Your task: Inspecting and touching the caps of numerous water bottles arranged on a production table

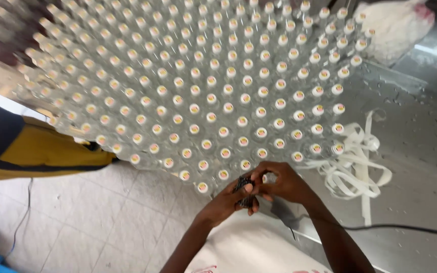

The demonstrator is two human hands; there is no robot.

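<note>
Wet stainless-steel table [421, 151] fills most of the view, packed with clear plastic bottles with white caps [218, 86] standing upright in tight rows, so they brace one another and each cap stays reachable from above. At the near edge the left hand [228, 199] and right hand [284, 182] meet over a small black ridged object [244, 184], both closed around it, fingertips pinching it just beside the nearest bottles. Loose white plastic strapping [355, 172] lies tangled to the right, pushed aside. Pale floor tiles [92, 222] show below.
</note>
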